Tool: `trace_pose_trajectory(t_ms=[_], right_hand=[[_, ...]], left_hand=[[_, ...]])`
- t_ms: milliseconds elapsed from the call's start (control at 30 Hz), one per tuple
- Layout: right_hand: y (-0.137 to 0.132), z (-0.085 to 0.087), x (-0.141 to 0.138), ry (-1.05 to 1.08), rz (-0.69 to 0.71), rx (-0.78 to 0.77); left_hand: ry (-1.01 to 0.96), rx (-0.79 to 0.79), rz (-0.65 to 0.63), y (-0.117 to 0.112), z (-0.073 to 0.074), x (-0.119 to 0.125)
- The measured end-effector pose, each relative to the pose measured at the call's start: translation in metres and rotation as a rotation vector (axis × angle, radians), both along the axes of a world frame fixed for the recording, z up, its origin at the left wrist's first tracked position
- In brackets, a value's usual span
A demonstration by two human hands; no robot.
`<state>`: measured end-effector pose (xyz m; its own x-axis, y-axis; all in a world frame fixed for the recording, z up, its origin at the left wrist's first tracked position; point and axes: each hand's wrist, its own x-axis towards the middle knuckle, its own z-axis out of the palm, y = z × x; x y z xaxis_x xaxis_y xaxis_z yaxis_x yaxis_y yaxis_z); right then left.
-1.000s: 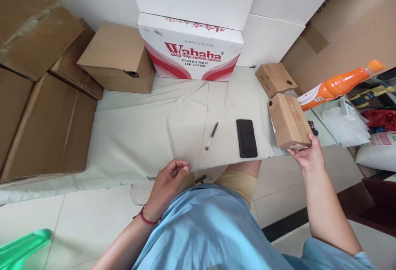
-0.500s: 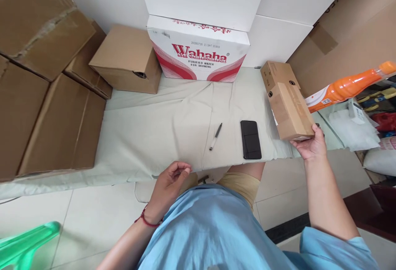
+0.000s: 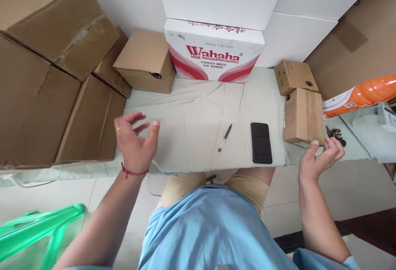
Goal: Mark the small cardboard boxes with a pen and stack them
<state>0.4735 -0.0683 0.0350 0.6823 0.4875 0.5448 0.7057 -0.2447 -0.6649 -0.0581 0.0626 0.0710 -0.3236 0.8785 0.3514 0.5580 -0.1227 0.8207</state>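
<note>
My left hand point(image 3: 135, 142) is raised over the left part of the cloth-covered table point(image 3: 185, 138), fingers apart and empty, a red string round its wrist. My right hand point(image 3: 318, 160) hovers open just below a small brown cardboard box point(image 3: 303, 115) that rests at the table's right edge; its fingertips are at the box's near edge, not gripping it. A second small brown box point(image 3: 293, 76) lies just behind the first. A pen point(image 3: 225, 137) and a black phone point(image 3: 261, 142) lie on the cloth between my hands.
A Wahaha water carton point(image 3: 215, 57) stands at the back, a medium brown box point(image 3: 145, 62) to its left. Large cardboard boxes point(image 3: 46, 76) fill the left side. An orange bottle point(image 3: 361, 95) lies at right beside a large carton point(image 3: 355, 35). A green plastic stool point(image 3: 37, 233) is lower left.
My right hand set the small box down at the table's right edge and let go. My left hand rose from my lap and moved left over the cloth, opening.
</note>
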Motion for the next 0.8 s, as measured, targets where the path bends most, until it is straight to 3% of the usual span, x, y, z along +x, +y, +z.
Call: trace_pose_trajectory(t_ms=[100, 200, 300, 367, 500, 667, 800], right_hand=[[-0.007, -0.019, -0.020, -0.276, -0.050, 0.048], [-0.001, -0.032, -0.030, -0.469, -0.057, 0.050], [0.010, -0.042, -0.034, -0.488, -0.040, 0.041], [0.015, -0.047, -0.035, -0.476, -0.042, 0.019], [0.016, -0.052, -0.035, -0.454, -0.043, -0.023], [0.013, -0.053, -0.036, -0.435, -0.017, -0.036], [0.013, -0.053, -0.037, -0.434, -0.021, -0.025]], left_hand=[[0.069, 0.065, 0.032, 0.058, 0.003, -0.023], [0.116, 0.111, -0.064, 0.112, 0.009, -0.036], [0.104, 0.174, -0.188, 0.157, 0.011, -0.032], [0.098, 0.122, -0.170, 0.179, 0.009, -0.023], [0.121, -0.061, -0.117, 0.203, -0.002, -0.011], [0.020, -0.012, -0.237, 0.213, -0.012, -0.018], [0.056, 0.029, -0.204, 0.213, -0.013, -0.026]])
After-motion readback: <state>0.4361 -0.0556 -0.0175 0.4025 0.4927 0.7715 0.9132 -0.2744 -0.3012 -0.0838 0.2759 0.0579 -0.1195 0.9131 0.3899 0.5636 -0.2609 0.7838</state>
